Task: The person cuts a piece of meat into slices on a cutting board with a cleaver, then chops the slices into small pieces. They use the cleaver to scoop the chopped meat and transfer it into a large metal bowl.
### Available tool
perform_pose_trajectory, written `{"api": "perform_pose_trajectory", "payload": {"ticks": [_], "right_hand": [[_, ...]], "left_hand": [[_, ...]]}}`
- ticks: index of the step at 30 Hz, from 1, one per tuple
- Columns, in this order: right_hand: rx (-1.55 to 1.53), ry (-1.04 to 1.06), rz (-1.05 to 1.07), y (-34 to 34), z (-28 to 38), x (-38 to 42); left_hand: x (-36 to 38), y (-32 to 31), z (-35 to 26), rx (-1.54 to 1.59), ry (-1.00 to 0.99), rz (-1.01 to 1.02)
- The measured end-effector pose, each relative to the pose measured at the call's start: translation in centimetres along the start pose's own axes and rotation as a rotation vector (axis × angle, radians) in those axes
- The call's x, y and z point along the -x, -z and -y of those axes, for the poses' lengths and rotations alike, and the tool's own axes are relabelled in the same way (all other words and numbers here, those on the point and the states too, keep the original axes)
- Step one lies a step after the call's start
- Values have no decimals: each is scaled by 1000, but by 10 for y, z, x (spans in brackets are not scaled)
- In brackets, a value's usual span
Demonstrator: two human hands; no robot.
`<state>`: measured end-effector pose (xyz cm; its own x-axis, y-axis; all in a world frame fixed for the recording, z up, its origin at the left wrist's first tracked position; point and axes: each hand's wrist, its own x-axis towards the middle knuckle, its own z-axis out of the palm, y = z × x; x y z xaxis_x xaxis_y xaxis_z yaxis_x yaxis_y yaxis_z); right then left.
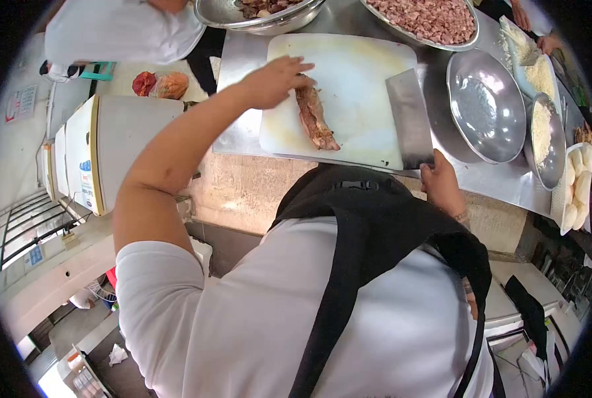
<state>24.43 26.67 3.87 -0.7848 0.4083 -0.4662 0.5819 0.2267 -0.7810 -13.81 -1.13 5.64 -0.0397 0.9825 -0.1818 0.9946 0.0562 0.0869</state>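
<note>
A long piece of brownish meat (314, 119) lies on the white cutting board (355, 60), left of its middle. My left hand (279, 81) is over the upper end of the meat, its fingers apart and stretched to the right; whether it touches the meat is hard to tell. At the right edge of the board, my right hand (442, 184) is closed around the handle of a broad cleaver (410, 118). The cleaver's wide blade points away from me and rests over the board's right side, apart from the meat.
Beyond the board are a bowl of chopped meat (423, 18) and a bowl of darker pieces (269, 20). An empty metal bowl (487, 106) stands at the right, near a tray of pale rolls (576, 189). Co-workers (120, 30) are at the far left and far right.
</note>
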Motion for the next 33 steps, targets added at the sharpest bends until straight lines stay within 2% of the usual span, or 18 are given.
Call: {"api": "perform_pose_trajectory", "payload": {"ticks": [1, 3, 6, 9, 11, 13, 14, 17, 20, 23, 26, 30, 33], "right_hand": [[20, -11, -8, -4, -3, 1], [80, 88, -47, -9, -5, -4], [193, 154, -87, -13, 2, -19], [190, 177, -117, -17, 27, -22], [163, 207, -165, -23, 59, -17], [170, 252, -160, -29, 61, -24], [175, 276, -158, -32, 62, -27], [117, 183, -60, -37, 71, -30], [-36, 89, 39, -42, 72, -36], [-40, 100, 52, -45, 80, -37], [-19, 100, 18, -44, 70, -43], [-35, 68, -26, -36, 54, -37], [1, -10, -70, -29, 43, -26]], "left_hand": [[5, -12, -5, 24, 4, -25], [0, -33, -5, 341, 124, -55], [-7, -48, -12, 366, 293, -75], [-13, -52, -50, 562, 604, -125], [-12, -72, -75, 600, 676, -311], [-10, -85, -99, 666, 739, -502], [-8, -88, -107, 645, 763, -549], [-4, -100, -120, 729, 821, -641], [-5, -105, -128, 662, 833, -703], [-6, -113, -125, 607, 774, -779], [-5, -113, -126, 592, 760, -698], [3, -87, -144, 687, 506, -538], [-25, -86, -120, 1052, 842, -575]]}}
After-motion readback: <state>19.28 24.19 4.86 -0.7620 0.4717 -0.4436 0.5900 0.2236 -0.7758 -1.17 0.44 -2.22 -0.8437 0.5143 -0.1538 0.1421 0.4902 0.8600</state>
